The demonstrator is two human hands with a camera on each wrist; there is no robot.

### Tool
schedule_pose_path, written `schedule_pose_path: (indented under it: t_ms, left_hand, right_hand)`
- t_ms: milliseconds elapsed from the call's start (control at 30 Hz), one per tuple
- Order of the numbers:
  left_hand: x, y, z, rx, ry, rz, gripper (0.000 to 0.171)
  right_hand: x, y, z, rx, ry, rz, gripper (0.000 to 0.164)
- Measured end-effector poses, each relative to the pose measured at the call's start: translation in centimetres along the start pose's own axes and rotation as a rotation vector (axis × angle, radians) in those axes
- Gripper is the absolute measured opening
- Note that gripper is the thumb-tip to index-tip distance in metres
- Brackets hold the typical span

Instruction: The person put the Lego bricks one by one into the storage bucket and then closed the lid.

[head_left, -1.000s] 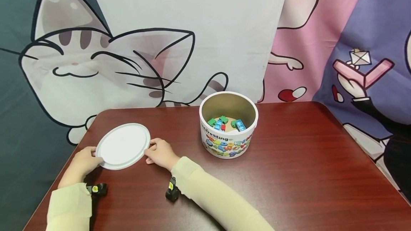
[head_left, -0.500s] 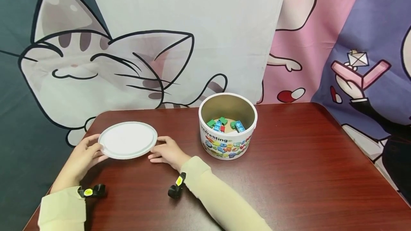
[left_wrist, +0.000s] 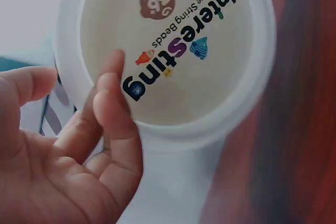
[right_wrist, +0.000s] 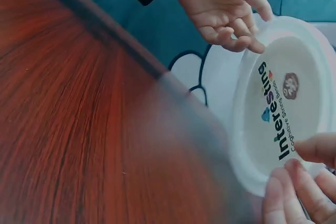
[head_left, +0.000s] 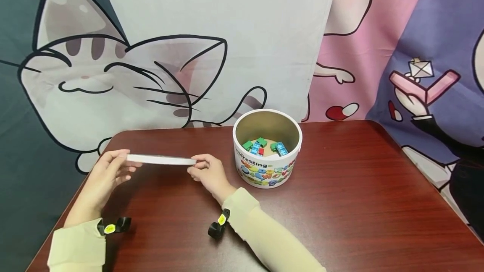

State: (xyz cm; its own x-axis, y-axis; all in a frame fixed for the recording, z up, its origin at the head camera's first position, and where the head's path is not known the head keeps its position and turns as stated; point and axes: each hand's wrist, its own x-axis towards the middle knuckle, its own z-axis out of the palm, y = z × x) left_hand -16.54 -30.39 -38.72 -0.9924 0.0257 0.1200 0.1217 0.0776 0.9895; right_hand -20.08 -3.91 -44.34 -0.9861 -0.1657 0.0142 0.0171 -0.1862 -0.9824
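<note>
A round white lid (head_left: 160, 160) is held above the table, seen nearly edge-on in the head view. In the left wrist view, its printed face (left_wrist: 210, 82) reads "Interesting". My left hand (head_left: 102, 184) pinches the lid's left edge between thumb and fingers. At the opposite edge, my right hand (head_left: 212, 179) grips it with the thumb on one face and fingers on the other. To the right of that hand stands an uncovered white bucket (head_left: 270, 175) printed with colourful shapes. Several green, blue and red blocks (head_left: 281, 148) lie on its bottom.
The bucket stands on a reddish-brown wooden table (head_left: 359, 192), near its back edge. Behind the table hangs a cloth backdrop (head_left: 276, 32) with cartoon drawings. Each wrist wears a small black camera (head_left: 217, 229).
Both hands have raised the lid off the table and tilted it from face-up to nearly edge-on. The lid and my right hand have shifted slightly right. The bucket stays put.
</note>
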Motion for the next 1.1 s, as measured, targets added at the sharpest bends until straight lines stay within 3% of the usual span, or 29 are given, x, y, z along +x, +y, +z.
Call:
schedule_pose_path:
  t_ms: [167,333,500,633,867,967,1100]
  left_hand:
    - [-0.3,1.2,1.3,0.104,0.071,0.101,0.01]
    - [-0.4,1.8,2.5,0.251,0.191,0.067,0.02]
    - [-0.2,1.9,4.5,0.39,0.234,0.044,0.025]
    - [-0.4,1.9,6.6,0.418,0.268,0.106,0.027]
    - [-0.5,2.1,9.7,0.521,0.293,0.3,0.027]
    - [-0.5,2.9,10.7,0.527,0.245,0.332,0.033]
    - [-0.7,4.2,12.1,0.419,0.141,0.292,0.049]
  right_hand:
    - [-1.9,-2.0,-0.4,-0.219,0.022,-0.206,0.01]
    - [-3.9,-4.0,-0.9,-0.403,-0.032,-0.464,0.006]
    - [-5.0,-6.1,-2.4,-0.454,-0.05,-0.656,0.008]
    - [-5.5,-7.8,-4.4,-0.424,-0.038,-0.688,0.008]
    - [-6.2,-10.7,-7.6,-0.366,0.008,-0.692,0.008]
    - [-6.3,-11.9,-8.7,-0.286,0.029,-0.656,0.008]
    - [-6.2,-13.3,-10.1,-0.175,0.058,-0.569,0.008]
